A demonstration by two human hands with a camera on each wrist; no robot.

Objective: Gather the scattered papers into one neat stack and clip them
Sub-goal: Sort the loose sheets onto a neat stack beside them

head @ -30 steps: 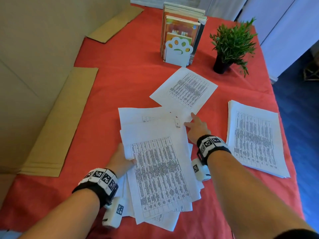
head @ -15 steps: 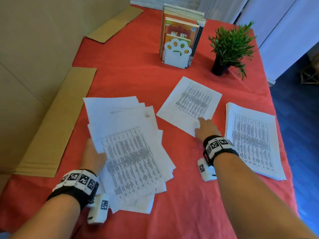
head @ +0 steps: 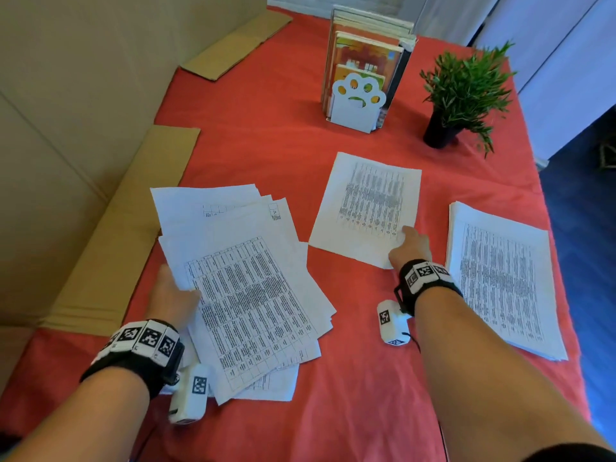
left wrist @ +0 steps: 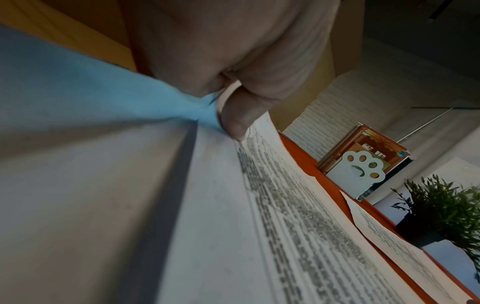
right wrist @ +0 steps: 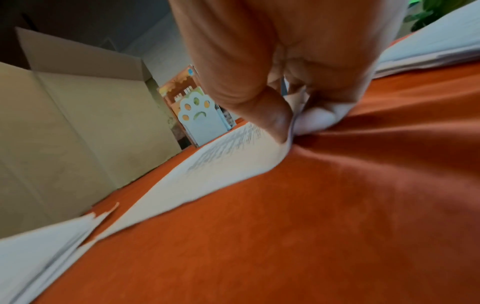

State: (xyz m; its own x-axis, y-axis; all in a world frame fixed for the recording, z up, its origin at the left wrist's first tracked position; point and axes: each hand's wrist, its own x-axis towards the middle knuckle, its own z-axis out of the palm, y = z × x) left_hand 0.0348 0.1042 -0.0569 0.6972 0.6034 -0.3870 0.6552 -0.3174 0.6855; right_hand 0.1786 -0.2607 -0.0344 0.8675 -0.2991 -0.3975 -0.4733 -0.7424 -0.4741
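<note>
Left hand (head: 173,295) grips the fanned bundle of papers (head: 246,288) by its left side, near the surface's left edge, probably to steady it. Right hand (head: 408,250) pinches the single sheet's (head: 366,208) near corner mid-surface, likely to lift it. The neat stack (head: 503,278) waits by the right edge.

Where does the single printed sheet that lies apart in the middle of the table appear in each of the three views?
Head view: the single sheet lies centre, its near corner under the right hand.
Left wrist view: its edge shows at lower right, in front of the plant pot.
Right wrist view: it runs up from lower left to the centre, its corner pinched by the fingers.
Shared landmark: the white paw-shaped bookend.
</note>
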